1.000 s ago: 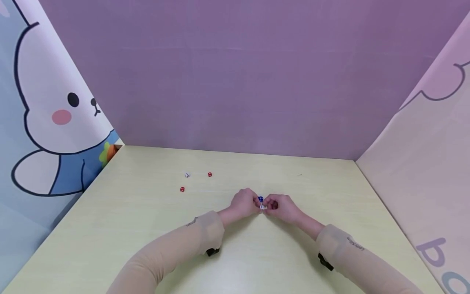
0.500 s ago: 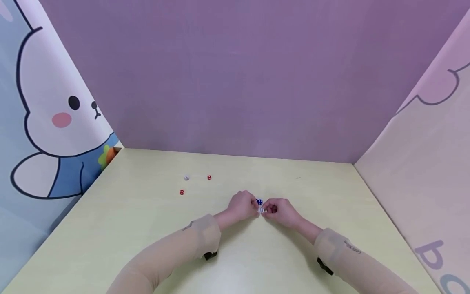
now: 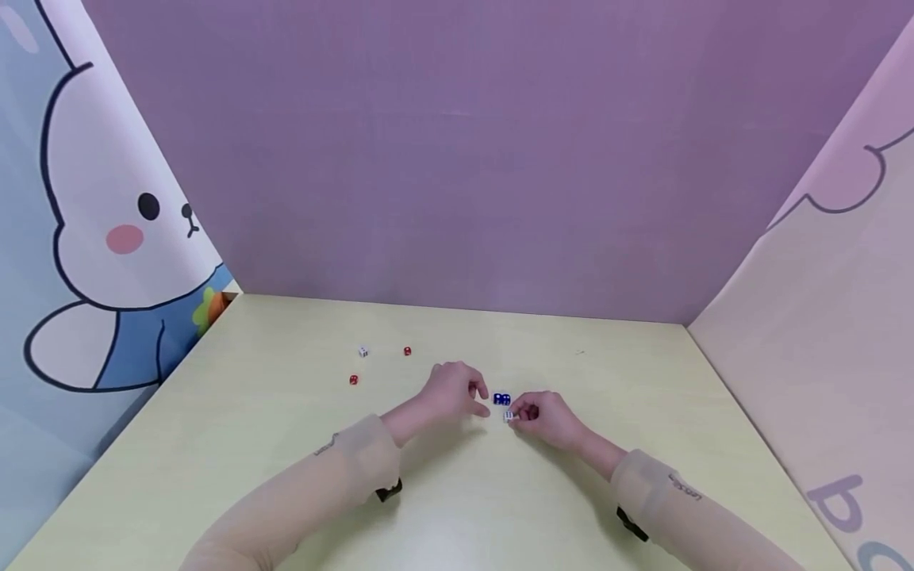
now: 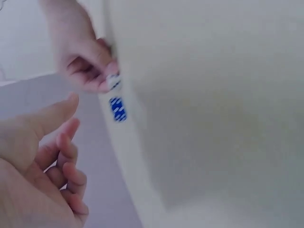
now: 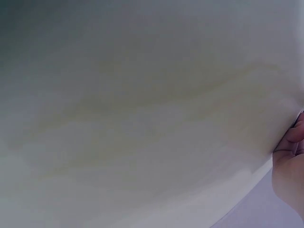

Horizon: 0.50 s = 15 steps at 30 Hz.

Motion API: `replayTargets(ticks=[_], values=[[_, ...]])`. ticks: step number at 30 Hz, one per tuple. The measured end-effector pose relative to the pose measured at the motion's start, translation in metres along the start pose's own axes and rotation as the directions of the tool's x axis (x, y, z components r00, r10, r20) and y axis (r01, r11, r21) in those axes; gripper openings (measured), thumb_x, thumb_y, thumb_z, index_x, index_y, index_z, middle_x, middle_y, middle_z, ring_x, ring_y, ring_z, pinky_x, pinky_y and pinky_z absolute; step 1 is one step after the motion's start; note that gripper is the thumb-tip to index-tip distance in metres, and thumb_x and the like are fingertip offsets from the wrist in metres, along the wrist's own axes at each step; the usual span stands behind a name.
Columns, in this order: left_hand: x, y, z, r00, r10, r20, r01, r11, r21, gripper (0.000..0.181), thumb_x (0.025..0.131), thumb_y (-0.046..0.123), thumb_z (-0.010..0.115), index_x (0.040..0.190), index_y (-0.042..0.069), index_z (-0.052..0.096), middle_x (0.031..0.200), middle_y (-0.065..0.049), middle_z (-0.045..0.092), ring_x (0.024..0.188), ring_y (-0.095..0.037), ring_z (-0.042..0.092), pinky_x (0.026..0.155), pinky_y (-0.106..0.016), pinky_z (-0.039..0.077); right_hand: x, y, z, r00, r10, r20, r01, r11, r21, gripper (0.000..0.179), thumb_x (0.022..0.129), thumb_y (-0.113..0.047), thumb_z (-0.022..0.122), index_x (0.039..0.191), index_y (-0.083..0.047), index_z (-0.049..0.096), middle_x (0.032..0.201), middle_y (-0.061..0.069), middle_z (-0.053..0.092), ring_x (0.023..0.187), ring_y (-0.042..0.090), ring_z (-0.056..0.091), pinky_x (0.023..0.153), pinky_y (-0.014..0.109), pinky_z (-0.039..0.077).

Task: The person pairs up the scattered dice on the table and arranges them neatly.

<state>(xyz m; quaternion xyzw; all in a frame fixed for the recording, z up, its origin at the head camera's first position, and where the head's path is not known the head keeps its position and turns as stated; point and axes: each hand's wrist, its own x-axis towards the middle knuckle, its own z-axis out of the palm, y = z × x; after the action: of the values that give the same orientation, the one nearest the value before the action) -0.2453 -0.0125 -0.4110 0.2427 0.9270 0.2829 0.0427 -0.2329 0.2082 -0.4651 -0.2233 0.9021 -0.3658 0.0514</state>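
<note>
Two blue dice (image 3: 502, 399) with white pips sit side by side on the table, touching. Just in front of them my right hand (image 3: 546, 419) pinches a white die (image 3: 508, 415) between thumb and fingertips; whether that die touches the table is unclear. My left hand (image 3: 453, 391) is to the left of the blue dice, apart from them, its fingers relaxed and holding nothing. The left wrist view shows the same blue dice (image 4: 118, 109) beside the pinched white die (image 4: 114, 82). Only part of a hand (image 5: 289, 164) shows at the right wrist view's edge.
Farther left on the table (image 3: 457, 507) lie another white die (image 3: 363, 352) and two red dice, one behind (image 3: 408, 350) and one nearer (image 3: 353, 380). A small mark (image 3: 581, 352) shows at the back right. A purple panel (image 3: 457, 159) rises behind the table.
My left hand has let go and drawn back to the left, uncovering both blue dice. My right hand stays at the white die. The head view has tilted slightly upward.
</note>
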Motion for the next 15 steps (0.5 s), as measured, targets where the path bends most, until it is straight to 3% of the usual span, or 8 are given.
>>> replayTargets(ticks=[5, 9, 15], values=[[-0.002, -0.01, -0.019, 0.998, 0.05, 0.032, -0.048, 0.997, -0.063, 0.021, 0.072, 0.023, 0.082, 0.089, 0.014, 0.073, 0.068, 0.006, 0.056, 0.066, -0.01, 0.047, 0.082, -0.037, 0.035, -0.001, -0.003, -0.001, 1.0, 0.006, 0.013, -0.006, 1.0, 0.006, 0.01, 0.079, -0.007, 0.073, 0.088, -0.007, 0.069, 0.07, -0.004, 0.057, 0.063, 0.007, 0.048, 0.057, 0.018, 0.042], [-0.004, -0.02, -0.034, 0.995, 0.097, 0.024, -0.094, 0.99, -0.104, 0.02, 0.073, 0.022, 0.082, 0.09, 0.017, 0.072, 0.075, 0.0, 0.059, 0.069, -0.014, 0.048, 0.069, -0.029, 0.038, -0.001, -0.005, -0.001, 1.0, 0.009, 0.023, -0.009, 1.0, 0.015, 0.01, 0.079, -0.006, 0.073, 0.088, -0.007, 0.069, 0.07, -0.003, 0.057, 0.063, 0.006, 0.048, 0.056, 0.018, 0.042], [-0.006, -0.036, -0.062, 0.988, 0.154, -0.003, -0.153, 0.981, -0.122, 0.021, 0.075, 0.024, 0.08, 0.094, 0.02, 0.072, 0.08, 0.0, 0.061, 0.081, -0.023, 0.05, 0.073, -0.03, 0.039, 0.002, -0.002, -0.002, 0.999, 0.018, 0.032, -0.018, 1.0, 0.002, 0.01, 0.079, -0.007, 0.073, 0.088, -0.009, 0.069, 0.07, -0.004, 0.056, 0.063, 0.006, 0.048, 0.055, 0.018, 0.042]])
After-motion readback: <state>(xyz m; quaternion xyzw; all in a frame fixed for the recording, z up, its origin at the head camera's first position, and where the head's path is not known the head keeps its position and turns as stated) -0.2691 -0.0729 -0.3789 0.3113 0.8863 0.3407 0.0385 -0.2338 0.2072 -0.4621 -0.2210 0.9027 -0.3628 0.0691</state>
